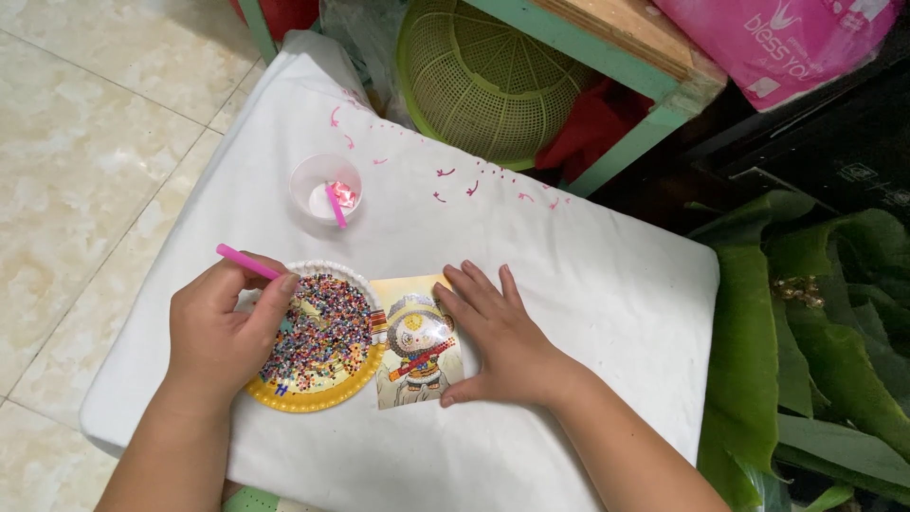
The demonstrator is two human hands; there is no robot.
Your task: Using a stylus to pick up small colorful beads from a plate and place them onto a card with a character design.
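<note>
My left hand (223, 337) grips a pink pen-like stick (245, 261), its tip down in a yellow paper plate (322, 392) covered with several small coloured beads (327, 327). My right hand (502, 337) lies flat, fingers spread, on the right edge of a small picture card (415, 346) showing a cartoon figure. The card sits right beside the plate on a white cloth (531, 246). A small clear cup (326, 188) holding another pink stick and a shiny red scrap stands farther back.
A green plastic basket (483, 81) leans under a green-framed wooden table (654, 85) behind. A pink plastic package (787, 38) lies top right. Large green leaves (806, 332) crowd the right side. Pale floor tiles (85, 142) are on the left.
</note>
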